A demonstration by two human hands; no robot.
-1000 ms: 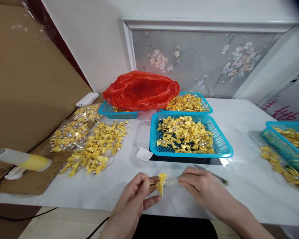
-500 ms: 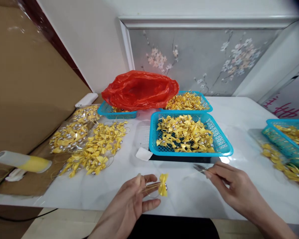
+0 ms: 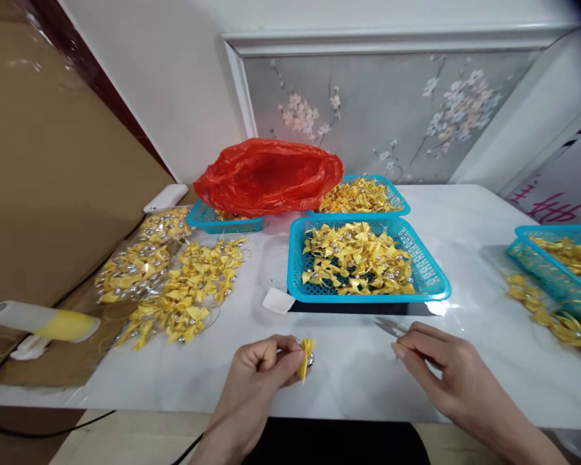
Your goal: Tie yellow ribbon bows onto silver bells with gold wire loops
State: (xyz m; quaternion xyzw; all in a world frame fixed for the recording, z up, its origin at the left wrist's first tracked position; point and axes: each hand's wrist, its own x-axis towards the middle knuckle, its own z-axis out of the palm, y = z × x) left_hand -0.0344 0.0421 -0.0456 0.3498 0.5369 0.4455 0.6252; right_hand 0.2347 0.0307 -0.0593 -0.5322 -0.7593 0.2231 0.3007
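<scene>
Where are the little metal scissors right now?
In the head view, the scissors lie on the white table, right of centre, under the right hand's fingertips, just in front of the nearest blue basket.

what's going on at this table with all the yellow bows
A person sits at a white table handling small yellow ribbon bows. The left hand pinches one yellow bow between thumb and fingers, just above the tabletop. The right hand rests on small metal scissors lying on the table. Just beyond the hands a blue basket holds many similar bows, and a loose pile of bows lies to the left. A red plastic bag sits on another basket further back.
</scene>
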